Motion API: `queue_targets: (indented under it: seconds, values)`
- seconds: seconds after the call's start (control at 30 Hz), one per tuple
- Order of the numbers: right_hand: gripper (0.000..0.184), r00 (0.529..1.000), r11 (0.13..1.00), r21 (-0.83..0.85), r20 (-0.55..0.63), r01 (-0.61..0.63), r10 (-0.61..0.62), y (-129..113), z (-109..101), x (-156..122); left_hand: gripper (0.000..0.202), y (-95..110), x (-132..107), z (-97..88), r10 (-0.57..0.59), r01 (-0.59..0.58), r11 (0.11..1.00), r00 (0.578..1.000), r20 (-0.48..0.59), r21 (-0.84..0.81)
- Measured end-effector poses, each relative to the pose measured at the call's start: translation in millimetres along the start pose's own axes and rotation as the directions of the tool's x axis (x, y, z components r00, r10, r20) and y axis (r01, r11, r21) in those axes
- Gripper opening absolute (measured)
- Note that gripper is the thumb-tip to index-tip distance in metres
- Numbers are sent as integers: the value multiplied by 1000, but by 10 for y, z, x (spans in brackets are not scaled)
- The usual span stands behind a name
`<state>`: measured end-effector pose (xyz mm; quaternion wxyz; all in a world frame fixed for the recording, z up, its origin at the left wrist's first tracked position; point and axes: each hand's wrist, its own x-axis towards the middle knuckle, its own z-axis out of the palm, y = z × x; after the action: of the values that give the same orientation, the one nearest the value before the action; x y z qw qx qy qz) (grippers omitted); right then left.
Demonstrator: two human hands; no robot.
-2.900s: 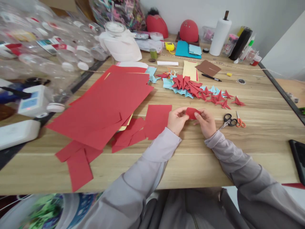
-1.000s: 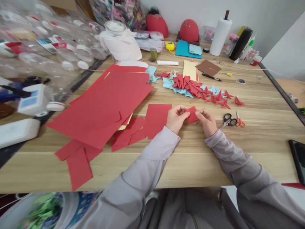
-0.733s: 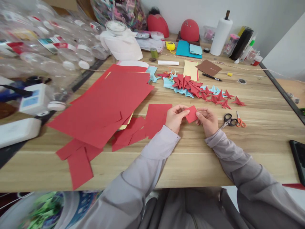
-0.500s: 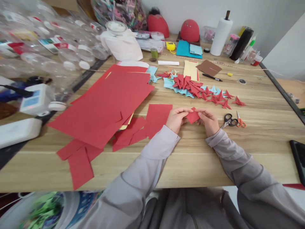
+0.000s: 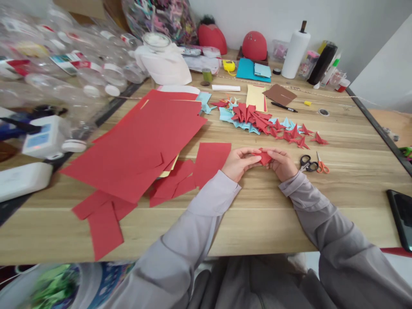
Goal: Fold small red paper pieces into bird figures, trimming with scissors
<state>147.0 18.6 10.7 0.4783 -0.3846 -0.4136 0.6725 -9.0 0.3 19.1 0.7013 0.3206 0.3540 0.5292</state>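
Between my two hands is a small folded piece of red paper [image 5: 265,158], held just above the table. My left hand [image 5: 240,163] pinches its left side, thumb on top. On the right side, my right hand [image 5: 282,164] grips it between thumb and fingers. Beyond the hands lies a row of folded red paper cranes [image 5: 246,113], with light blue ones [image 5: 238,122] among them. A flat red paper sheet [image 5: 212,161] rests left of my left hand. Black-handled scissors [image 5: 309,163] and orange-handled scissors [image 5: 322,165] lie right of my right hand.
Large red sheets [image 5: 144,141] and cut red pieces [image 5: 105,227] cover the table's left part. Plastic bottles [image 5: 83,73] crowd the far left. A black pen [image 5: 284,107], brown paper [image 5: 280,94] and yellow tape measure [image 5: 228,65] lie farther back. A phone [image 5: 401,219] sits at the right edge.
The red paper has turned and its visible outline has changed, with my left thumb now lying further over it. Both hands keep hold of it. The whole view has shifted slightly.
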Motion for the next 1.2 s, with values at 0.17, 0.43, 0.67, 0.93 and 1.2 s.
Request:
queue_targets:
  seconds: [0.17, 0.43, 0.67, 0.93, 1.2]
  values:
    - [36, 1000, 998, -62, 26, 1, 1, -2, 15, -29, 34, 10, 18, 0, 20, -21, 1000, 997, -76, -5]
    - [39, 997, 985, -161, 52, 64, -56, 17, 36, -39, 36, -6, 30, 3, 76, -67, 995, 989, -128, 71]
    - [31, 998, 997, -63, -53, 36, -39, 68, 41, -14, 33, -86, 35, 8, 174, -131, 950, 976, -130, 284]
    - [32, 992, 990, -109, -87, 85, -94, 90, 45, -18, 22, -75, 48, 7, 249, -180, 912, 957, -149, 369]
    - [32, 991, 996, -62, -115, 57, -64, 99, 30, -44, 18, -115, 9, 1, 267, -163, 883, 946, -185, 440]
